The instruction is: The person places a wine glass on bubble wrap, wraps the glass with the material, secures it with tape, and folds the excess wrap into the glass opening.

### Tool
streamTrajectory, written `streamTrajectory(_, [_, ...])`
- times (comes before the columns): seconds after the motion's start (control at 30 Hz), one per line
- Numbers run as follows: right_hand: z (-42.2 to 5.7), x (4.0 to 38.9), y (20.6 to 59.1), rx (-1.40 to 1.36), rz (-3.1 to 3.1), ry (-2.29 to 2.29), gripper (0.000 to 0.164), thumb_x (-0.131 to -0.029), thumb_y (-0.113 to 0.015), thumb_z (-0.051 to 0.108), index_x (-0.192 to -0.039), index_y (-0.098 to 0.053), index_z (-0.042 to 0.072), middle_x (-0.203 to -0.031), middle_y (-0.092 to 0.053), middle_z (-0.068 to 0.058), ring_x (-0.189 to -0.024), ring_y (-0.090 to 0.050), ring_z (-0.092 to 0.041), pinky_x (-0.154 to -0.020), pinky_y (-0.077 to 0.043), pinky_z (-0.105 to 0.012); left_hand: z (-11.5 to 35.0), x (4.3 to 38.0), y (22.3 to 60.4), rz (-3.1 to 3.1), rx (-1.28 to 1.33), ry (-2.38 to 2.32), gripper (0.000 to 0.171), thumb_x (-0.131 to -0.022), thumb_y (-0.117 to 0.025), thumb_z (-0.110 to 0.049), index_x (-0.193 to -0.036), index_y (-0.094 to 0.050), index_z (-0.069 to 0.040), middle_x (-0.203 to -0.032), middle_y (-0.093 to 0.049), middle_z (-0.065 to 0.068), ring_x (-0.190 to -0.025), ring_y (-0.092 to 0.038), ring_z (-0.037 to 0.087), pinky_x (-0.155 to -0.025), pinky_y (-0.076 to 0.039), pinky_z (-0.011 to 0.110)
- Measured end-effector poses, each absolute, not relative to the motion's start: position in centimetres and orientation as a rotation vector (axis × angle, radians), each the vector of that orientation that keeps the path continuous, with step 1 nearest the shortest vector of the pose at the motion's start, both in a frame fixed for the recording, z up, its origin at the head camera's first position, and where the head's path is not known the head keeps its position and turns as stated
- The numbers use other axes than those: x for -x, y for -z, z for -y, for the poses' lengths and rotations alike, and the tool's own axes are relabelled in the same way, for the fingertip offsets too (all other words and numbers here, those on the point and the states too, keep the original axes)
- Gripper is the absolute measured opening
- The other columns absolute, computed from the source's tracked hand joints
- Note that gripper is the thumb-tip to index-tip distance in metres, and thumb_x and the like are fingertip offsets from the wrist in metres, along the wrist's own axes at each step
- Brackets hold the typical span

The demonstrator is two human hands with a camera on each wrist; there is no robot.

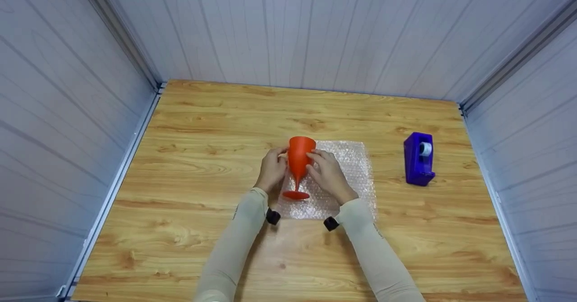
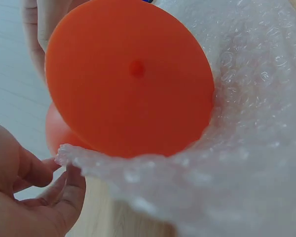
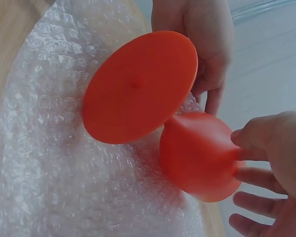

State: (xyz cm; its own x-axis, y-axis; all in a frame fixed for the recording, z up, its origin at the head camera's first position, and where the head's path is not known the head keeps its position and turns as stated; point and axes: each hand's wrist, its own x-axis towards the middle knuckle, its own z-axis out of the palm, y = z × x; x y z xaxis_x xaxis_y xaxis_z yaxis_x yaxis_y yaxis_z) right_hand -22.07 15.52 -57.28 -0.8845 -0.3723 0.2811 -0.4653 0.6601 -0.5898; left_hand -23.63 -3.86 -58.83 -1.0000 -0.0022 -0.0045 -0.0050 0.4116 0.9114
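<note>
Orange goblet [image 1: 299, 157] lies on bubble wrap [image 1: 349, 164], seemingly steadied by the right hand [image 1: 330, 176], fingers extended. Beside it, the left hand [image 1: 272, 170] pinches the wrap's edge.

The goblet [image 1: 299, 155] is a plain, unpatterned red-orange, leaning to orange in the left wrist view and to a stronger red in the right; the underside of its base has a small darker dot at the centre. The bubble wrap [image 1: 356, 169] is clear to milky white, dotted all over with rows of small bubbles and flecked with bright glints. Golden-tan wood grain streaks the table [image 1: 194, 167], with browner knots. The tape dispenser [image 1: 414, 164] is deep blue-violet, its roll of tape [image 1: 425, 149] whitish. Pale grey-blue walls [image 1: 288, 31] carry darker lines. The sleeves [image 1: 239, 236] are off-white, the wrist cameras [image 1: 272, 217] black.
</note>
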Motion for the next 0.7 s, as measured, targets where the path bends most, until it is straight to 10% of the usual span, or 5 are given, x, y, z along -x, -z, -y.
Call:
streamTrajectory(0.43, [-16.5,22.4,57.0,-0.661,2.806,-1.095,0.040,-0.096,-0.068,0.011,-0.134,-0.060,0.001,-0.122,-0.062,-0.015,-0.095,-0.063,-0.026,-0.082,-0.055,-0.039,3.5,23.7,58.8,-2.487,0.000,-1.877,0.035,-0.095,-0.062,0.001,-0.129,-0.068,-0.006,-0.117,-0.068,0.011,-0.088,-0.070,0.025,-0.076,-0.058,0.035])
streamTrajectory(0.7, [-16.8,22.3,56.9,-0.663,2.830,-1.102,0.044,-0.096,-0.068,0.012,-0.138,-0.058,0.003,-0.123,-0.060,-0.015,-0.111,-0.059,-0.029,-0.096,-0.049,-0.043,3.4,23.7,58.7,-2.464,-0.089,-1.899,0.037,-0.095,-0.061,0.002,-0.132,-0.064,-0.003,-0.128,-0.064,0.016,-0.103,-0.069,0.032,-0.088,-0.056,0.039])
